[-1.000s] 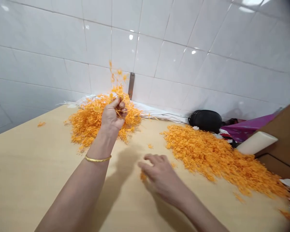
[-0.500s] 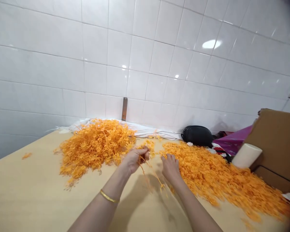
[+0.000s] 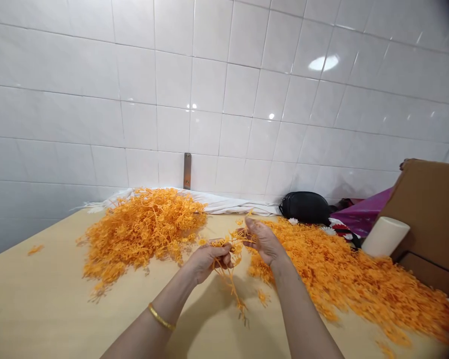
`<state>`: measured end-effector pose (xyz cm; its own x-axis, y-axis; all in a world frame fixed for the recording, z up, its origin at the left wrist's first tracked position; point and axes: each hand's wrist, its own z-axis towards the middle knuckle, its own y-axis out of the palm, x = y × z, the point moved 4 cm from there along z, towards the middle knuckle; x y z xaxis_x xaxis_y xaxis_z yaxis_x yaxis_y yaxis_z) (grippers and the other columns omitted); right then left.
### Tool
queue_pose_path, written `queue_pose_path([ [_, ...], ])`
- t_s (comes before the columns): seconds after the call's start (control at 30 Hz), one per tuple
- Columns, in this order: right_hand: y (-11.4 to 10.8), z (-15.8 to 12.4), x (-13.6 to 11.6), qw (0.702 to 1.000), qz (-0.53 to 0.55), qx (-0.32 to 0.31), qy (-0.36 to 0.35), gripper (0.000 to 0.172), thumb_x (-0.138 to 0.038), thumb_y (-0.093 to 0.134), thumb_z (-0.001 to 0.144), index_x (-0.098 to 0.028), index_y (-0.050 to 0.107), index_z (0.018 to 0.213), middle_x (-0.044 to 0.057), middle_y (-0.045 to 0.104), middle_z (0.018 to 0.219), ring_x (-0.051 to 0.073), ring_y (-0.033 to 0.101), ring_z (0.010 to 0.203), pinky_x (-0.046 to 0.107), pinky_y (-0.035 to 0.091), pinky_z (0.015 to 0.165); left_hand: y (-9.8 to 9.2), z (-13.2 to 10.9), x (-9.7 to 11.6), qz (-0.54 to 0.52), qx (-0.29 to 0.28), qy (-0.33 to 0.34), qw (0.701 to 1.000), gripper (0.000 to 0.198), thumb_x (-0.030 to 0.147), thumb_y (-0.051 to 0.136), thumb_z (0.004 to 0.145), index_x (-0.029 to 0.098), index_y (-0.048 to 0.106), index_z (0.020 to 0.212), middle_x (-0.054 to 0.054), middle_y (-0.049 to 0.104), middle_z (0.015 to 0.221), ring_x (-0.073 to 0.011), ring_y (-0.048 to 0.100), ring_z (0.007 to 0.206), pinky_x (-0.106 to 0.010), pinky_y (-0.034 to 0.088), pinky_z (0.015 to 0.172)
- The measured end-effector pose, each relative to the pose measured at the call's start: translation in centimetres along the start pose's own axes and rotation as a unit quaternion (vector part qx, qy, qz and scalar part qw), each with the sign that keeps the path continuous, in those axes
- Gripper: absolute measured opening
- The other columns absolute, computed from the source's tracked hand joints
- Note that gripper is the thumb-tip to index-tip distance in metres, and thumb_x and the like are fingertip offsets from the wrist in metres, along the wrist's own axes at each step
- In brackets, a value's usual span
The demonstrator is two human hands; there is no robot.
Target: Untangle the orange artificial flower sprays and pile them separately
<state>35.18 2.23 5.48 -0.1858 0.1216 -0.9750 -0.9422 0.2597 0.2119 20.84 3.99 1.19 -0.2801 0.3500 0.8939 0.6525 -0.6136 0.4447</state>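
Between two heaps of orange plastic pieces, my left hand [image 3: 209, 260] is closed on orange branching stems [image 3: 232, 285], which hang down below its fingers. My right hand [image 3: 262, 240] is just to the right, its thumb and fingers closed around orange sprig pieces at the level of the left fingertips. On the left lies a tall tangled heap of branched orange stems [image 3: 145, 224]. A wide, flatter heap of orange pieces [image 3: 344, 271] spreads to the right, partly behind my right hand and forearm.
On the pale table [image 3: 41, 299] lies a loose orange bit [image 3: 35, 250] at the left. White cloth [image 3: 232, 204] runs along the tiled wall. A black pouch [image 3: 306, 207], a purple sheet [image 3: 362, 212], a cream roll [image 3: 385, 237] and a cardboard box [image 3: 430, 214] stand at the right.
My right hand has risen from the table by the right heap and now holds orange pieces near my left hand. My left hand has lowered slightly, with more orange sprigs at its fingers.
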Motion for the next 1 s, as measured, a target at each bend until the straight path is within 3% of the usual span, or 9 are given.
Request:
queue_pose_path([
  [0.07, 0.1, 0.2, 0.1, 0.999, 0.033, 0.013, -0.003, 0.033, -0.031, 0.070, 0.049, -0.017, 0.053, 0.073, 0.000, 0.060, 0.056, 0.010, 0.055, 0.051, 0.020, 0.041, 0.049, 0.2, -0.1, -0.2, -0.012, -0.040, -0.031, 0.999, 0.025, 0.033, 0.058, 0.066, 0.011, 0.054, 0.078, -0.004, 0.057, 0.060, -0.0166, 0.057, 0.061, -0.027, 0.040, 0.060],
  [0.17, -0.9, 0.5, -0.2, 0.991, 0.078, 0.101, -0.037, 0.031, -0.024, 0.071, 0.044, -0.016, 0.053, 0.067, -0.003, 0.057, 0.047, 0.009, 0.053, 0.044, 0.018, 0.040, 0.045, 0.2, -0.2, -0.2, -0.071, -0.092, -0.070, 0.991, 0.042, 0.049, 0.049, 0.068, 0.012, 0.052, 0.087, -0.013, 0.061, 0.079, -0.0249, 0.059, 0.076, -0.031, 0.042, 0.060],
  [0.3, -2.4, 0.8, -0.7, 0.979, 0.087, 0.176, -0.060, 0.028, -0.023, 0.069, 0.046, -0.016, 0.053, 0.067, -0.004, 0.056, 0.046, 0.008, 0.051, 0.041, 0.018, 0.038, 0.041, -0.5, 0.1, 0.1, -0.110, -0.089, -0.070, 0.987, 0.039, 0.047, 0.047, 0.070, 0.012, 0.051, 0.088, -0.016, 0.059, 0.091, -0.0283, 0.055, 0.089, -0.030, 0.043, 0.060],
  [0.43, -3.1, 0.8, -0.8, 0.968, 0.078, 0.217, -0.096, 0.026, -0.024, 0.068, 0.047, -0.017, 0.052, 0.067, -0.004, 0.055, 0.045, 0.008, 0.050, 0.040, 0.018, 0.038, 0.040, -1.0, 0.3, 0.0, -0.091, -0.043, -0.059, 0.993, 0.032, 0.036, 0.054, 0.069, 0.013, 0.051, 0.090, -0.013, 0.059, 0.090, -0.0231, 0.057, 0.086, -0.024, 0.042, 0.056],
  [0.57, -2.8, 0.8, -0.6, 0.965, 0.020, 0.226, -0.128, 0.021, -0.026, 0.065, 0.051, -0.017, 0.052, 0.065, -0.004, 0.054, 0.044, 0.008, 0.048, 0.040, 0.018, 0.036, 0.041, -1.8, 0.4, 0.1, -0.043, 0.021, -0.018, 0.999, 0.021, 0.024, 0.062, 0.063, 0.014, 0.051, 0.079, -0.003, 0.057, 0.068, -0.0118, 0.057, 0.062, -0.017, 0.034, 0.044],
  [0.7, -2.2, 0.8, -0.6, 0.962, -0.036, 0.219, -0.158, 0.018, -0.028, 0.062, 0.055, -0.016, 0.054, 0.067, -0.004, 0.054, 0.047, 0.008, 0.047, 0.042, 0.019, 0.037, 0.043, -1.9, 0.7, 0.0, -0.011, 0.012, -0.014, 1.000, 0.018, 0.021, 0.063, 0.062, 0.015, 0.047, 0.069, 0.002, 0.051, 0.056, -0.0073, 0.050, 0.044, -0.017, 0.028, 0.039],
  [0.87, -1.8, 0.7, -0.6, 0.960, -0.046, 0.216, -0.172, 0.017, -0.028, 0.061, 0.057, -0.016, 0.054, 0.066, -0.004, 0.053, 0.047, 0.009, 0.048, 0.043, 0.020, 0.037, 0.044, -1.8, 0.6, 0.2, -0.017, -0.006, -0.031, 0.999, 0.021, 0.024, 0.063, 0.062, 0.015, 0.046, 0.069, 0.001, 0.053, 0.056, -0.0096, 0.053, 0.048, -0.019, 0.034, 0.044],
  [1.0, -1.6, 0.5, -0.5, 0.961, -0.042, 0.211, -0.175, 0.017, -0.028, 0.062, 0.056, -0.017, 0.054, 0.067, -0.004, 0.053, 0.047, 0.009, 0.047, 0.042, 0.021, 0.038, 0.044, -1.7, 0.4, 0.2, -0.008, 0.000, -0.048, 0.999, 0.027, 0.039, 0.058, 0.065, 0.016, 0.047, 0.073, 0.002, 0.050, 0.049, -0.0030, 0.035, 0.032, -0.016, 0.014, 0.034],
])
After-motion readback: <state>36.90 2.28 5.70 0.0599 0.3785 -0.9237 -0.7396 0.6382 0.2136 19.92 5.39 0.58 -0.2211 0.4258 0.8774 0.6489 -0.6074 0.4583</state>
